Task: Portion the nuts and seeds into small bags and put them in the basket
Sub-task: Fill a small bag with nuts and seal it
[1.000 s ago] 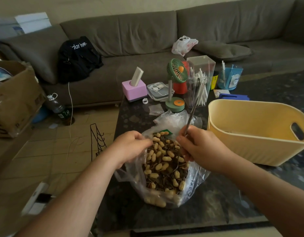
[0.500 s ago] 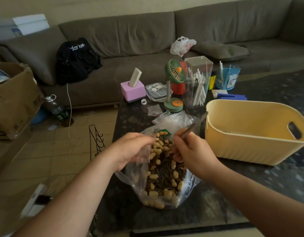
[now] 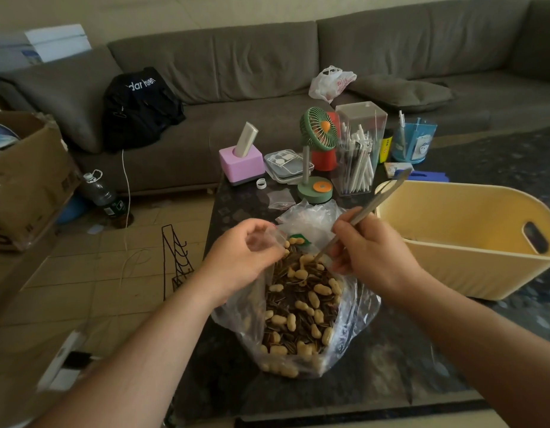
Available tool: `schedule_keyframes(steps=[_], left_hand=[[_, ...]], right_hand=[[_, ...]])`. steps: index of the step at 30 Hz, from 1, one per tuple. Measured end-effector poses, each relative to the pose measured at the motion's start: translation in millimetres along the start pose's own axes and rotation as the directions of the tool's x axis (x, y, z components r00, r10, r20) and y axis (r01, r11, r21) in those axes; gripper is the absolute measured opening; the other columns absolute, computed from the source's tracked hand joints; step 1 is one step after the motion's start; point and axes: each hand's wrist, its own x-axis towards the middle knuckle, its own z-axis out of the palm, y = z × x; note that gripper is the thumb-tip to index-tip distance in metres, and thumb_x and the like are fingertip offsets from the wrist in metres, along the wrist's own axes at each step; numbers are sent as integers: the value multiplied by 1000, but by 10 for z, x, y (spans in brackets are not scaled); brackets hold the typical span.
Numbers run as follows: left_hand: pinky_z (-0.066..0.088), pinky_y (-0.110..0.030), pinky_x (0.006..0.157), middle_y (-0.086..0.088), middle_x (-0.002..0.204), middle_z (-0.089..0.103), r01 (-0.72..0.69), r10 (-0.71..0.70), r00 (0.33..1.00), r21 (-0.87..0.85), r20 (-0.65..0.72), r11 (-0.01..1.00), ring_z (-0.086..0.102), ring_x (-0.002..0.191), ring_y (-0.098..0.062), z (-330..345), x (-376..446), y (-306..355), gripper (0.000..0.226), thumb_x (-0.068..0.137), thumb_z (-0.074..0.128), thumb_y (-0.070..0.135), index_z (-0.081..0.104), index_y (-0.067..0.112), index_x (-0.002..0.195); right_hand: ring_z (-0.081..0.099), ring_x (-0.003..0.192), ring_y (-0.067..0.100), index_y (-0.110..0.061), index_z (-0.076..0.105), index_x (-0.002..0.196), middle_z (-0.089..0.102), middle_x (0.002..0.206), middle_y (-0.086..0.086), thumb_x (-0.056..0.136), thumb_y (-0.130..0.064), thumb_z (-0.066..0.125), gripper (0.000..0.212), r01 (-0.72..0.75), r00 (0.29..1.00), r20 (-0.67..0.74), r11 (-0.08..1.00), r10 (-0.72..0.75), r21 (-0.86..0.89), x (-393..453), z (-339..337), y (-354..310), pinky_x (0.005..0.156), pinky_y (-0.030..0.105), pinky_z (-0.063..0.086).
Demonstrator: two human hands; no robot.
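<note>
Clear nut bag (image 3: pixel 354 307) between hands: left hand (image 3: pixel 243 261) pinches small bag (image 3: pixel 272 239), right hand (image 3: pixel 372 254) grips spoon (image 3: pixel 369 208).

A dark speckled tabletop (image 3: pixel 406 359) carries an open clear bag of peanuts and seeds (image 3: pixel 301 307) near its front. A yellow basket (image 3: pixel 462 242) stands to the right. Farther back stand a pink box (image 3: pixel 241 165), a green fan (image 3: pixel 315 186), and a clear pen holder (image 3: pixel 358 149).
</note>
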Motion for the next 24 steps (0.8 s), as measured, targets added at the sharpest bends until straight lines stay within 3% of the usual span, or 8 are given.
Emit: schedule_keyframes(steps=[4, 8, 16, 20, 24], left_hand=[[60, -34, 90, 19, 109, 77, -70, 68, 997, -41, -45, 997, 72, 102, 1, 167, -65, 64, 38, 90, 82, 34, 60, 49, 116], [63, -46, 90, 7, 103, 78, -58, 58, 998, -97, -12, 994, 74, 93, -10, 389, -108, 56, 44, 94, 77, 21, 53, 41, 125], [62, -50, 97, 12, 113, 75, 20, -13, 999, -128, 52, 992, 71, 108, -8, 388, -101, -122, 67, 65, 85, 65, 58, 42, 122], [59, -46, 103, 11, 119, 74, 14, -5, 997, -134, 71, 991, 70, 113, -7, 378, -102, -177, 67, 65, 88, 66, 59, 44, 121], [59, -46, 103, 9, 120, 73, 23, -10, 996, -153, 89, 988, 70, 112, -5, 384, -107, -173, 62, 70, 90, 53, 60, 42, 123]], right_hand=[[72, 62, 13, -22, 66, 95, 74, 74, -2, 107, -36, 52, 23, 87, 990, -96, 985, -101, -147, 12, -210, -173, 70, 43, 63], [73, 64, 13, -27, 66, 96, 75, 75, -1, 107, -35, 53, 19, 99, 984, -128, 978, -123, -182, 42, -326, -212, 71, 46, 64], [73, 62, 12, -27, 66, 95, 75, 77, 2, 107, -35, 52, 20, 106, 984, -116, 965, -137, -239, 68, -395, -224, 66, 41, 63], [72, 62, 11, -25, 65, 98, 74, 78, 1, 107, -34, 52, 18, 108, 986, -98, 962, -136, -250, 89, -411, -264, 62, 33, 60], [73, 64, 12, -25, 65, 99, 74, 80, 2, 107, -34, 52, 18, 99, 989, -81, 963, -122, -250, 109, -396, -257, 62, 31, 60]])
